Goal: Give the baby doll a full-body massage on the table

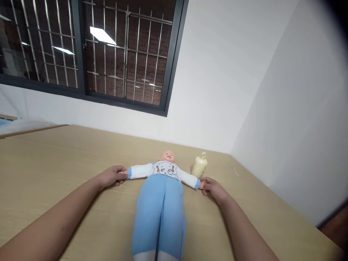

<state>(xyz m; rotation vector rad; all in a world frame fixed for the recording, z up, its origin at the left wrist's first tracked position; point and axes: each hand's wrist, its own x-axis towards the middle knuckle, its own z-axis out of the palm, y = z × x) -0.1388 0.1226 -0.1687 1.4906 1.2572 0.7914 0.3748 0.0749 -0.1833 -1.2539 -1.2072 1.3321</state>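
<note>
A baby doll lies on its back on a tan table, its head toward the wall and its legs toward me. It wears blue trousers and a white top with blue cuffs and an elephant face on the chest. Both of its arms are stretched out sideways. My left hand is closed around the doll's hand at the left of the picture. On the other side, my right hand pinches the doll's other hand. Just beyond my right hand stands a cream pump bottle. The doll's feet run out of the bottom of the view.
The tan tabletop reaches back to a white wall, with a side wall at the right. A dark-framed window with metal bars is above. A thin pale strand lies at the right. Clear plastic sheeting shows at far left.
</note>
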